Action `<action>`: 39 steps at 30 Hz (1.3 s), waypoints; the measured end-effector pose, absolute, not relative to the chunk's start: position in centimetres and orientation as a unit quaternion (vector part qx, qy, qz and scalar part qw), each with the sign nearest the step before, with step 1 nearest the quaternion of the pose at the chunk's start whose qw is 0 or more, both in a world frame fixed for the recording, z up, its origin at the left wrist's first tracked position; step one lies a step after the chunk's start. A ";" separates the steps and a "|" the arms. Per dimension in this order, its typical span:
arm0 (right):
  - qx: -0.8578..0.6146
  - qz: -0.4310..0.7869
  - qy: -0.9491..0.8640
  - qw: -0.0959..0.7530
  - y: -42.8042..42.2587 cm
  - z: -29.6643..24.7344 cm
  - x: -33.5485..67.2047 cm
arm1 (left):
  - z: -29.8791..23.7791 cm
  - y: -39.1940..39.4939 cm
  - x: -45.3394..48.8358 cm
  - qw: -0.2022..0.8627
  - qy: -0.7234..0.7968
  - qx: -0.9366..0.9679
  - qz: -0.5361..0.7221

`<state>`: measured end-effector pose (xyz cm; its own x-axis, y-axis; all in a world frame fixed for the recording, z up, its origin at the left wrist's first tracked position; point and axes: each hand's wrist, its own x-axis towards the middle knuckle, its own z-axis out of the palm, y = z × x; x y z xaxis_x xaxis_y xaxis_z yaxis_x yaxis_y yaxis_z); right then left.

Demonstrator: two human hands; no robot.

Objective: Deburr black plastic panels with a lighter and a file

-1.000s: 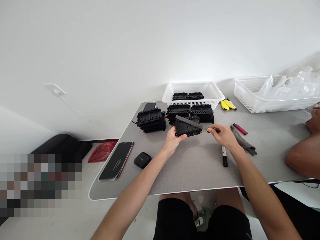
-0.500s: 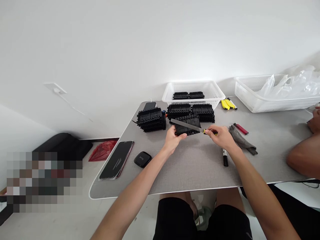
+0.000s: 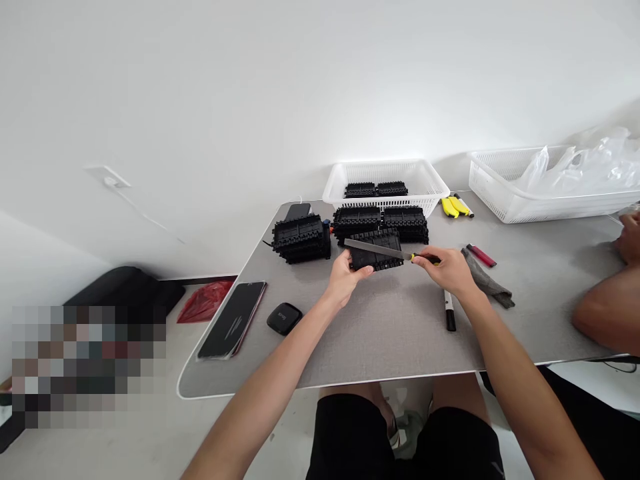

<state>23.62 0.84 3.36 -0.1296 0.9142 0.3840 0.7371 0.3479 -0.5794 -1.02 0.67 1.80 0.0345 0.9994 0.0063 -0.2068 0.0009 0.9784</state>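
Note:
My left hand is closed on the near left corner of a black plastic panel, thumb along its front edge. Over the panel lies the flat metal blade of a file, slanting down to the right. My right hand grips the file's black and yellow handle, mostly hidden by the fingers. Just behind are stacks of similar black plastic panels, and another stack stands to the left. Whether the blade presses on the panel's surface or an edge, I cannot tell.
Behind the stacks stands a white basket with more black panels. Another white basket holds clear plastic bags. Around me lie a marker, a grey cloth, a red object, a phone and a black case. A person's arm rests at right.
The file and my right hand have shifted slightly to the right across the panel. My left hand keeps its hold, nearly still.

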 end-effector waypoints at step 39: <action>-0.545 0.166 -0.729 0.381 2.0 3.2 27.3 | 2.2 0.6 -1.0 0.595 0.429 0.411 0.541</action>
